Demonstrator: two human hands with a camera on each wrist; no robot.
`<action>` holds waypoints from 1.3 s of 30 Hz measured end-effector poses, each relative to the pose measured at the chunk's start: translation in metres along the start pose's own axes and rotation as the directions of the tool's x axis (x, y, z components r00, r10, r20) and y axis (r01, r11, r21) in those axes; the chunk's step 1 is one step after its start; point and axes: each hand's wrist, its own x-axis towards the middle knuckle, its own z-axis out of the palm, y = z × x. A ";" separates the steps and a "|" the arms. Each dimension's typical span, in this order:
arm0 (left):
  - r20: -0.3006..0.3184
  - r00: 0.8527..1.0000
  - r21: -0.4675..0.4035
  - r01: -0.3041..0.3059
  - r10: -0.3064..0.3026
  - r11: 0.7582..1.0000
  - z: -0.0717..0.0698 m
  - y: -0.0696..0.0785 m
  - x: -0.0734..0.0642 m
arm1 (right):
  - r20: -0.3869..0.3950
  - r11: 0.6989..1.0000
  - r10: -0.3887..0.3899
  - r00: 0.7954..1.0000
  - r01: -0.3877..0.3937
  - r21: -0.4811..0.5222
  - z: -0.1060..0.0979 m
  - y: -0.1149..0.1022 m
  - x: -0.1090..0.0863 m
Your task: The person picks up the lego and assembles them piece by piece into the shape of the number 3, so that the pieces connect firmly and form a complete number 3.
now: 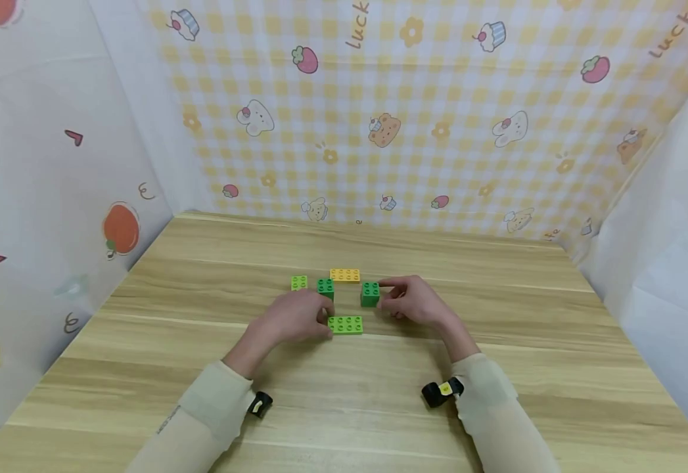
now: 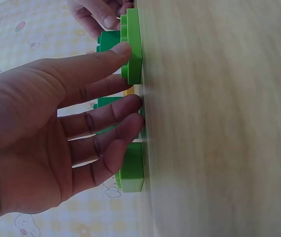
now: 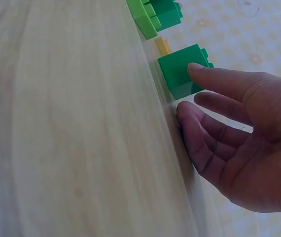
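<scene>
In the head view, my left hand (image 1: pixel 296 315) pinches the left end of a light green flat building brick (image 1: pixel 348 325), thumb in front and index finger behind. The left wrist view has the thumb over the studs of this light green brick (image 2: pixel 135 47). On the right, my right hand (image 1: pixel 412 299) is beside a dark green square block (image 1: pixel 370 295). Its thumb overlaps the face of the dark green block (image 3: pixel 180 69) in the right wrist view, index fingertip just off its side. Another dark green block (image 1: pixel 325 286) stands behind the left fingers, partly hidden.
Behind the blocks lies a yellow flat brick (image 1: pixel 345 274). A light green square-topped brick (image 1: pixel 299 282) stands at the left, partly covered by the left hand. The wooden table (image 1: pixel 344 407) meets a checked cloth backdrop (image 1: pixel 438 85), with white cloth at both sides.
</scene>
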 end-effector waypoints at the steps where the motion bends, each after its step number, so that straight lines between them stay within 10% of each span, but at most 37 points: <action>1: 0.000 1.000 -0.001 0.001 -0.001 1.000 0.000 0.000 0.000 | -0.002 1.000 -0.003 1.000 0.003 -0.002 0.000 0.000 0.001; 39: -0.018 1.000 0.011 -0.003 0.004 1.000 0.003 0.000 0.001 | -0.024 0.999 -0.045 0.999 0.045 0.007 0.001 0.005 0.000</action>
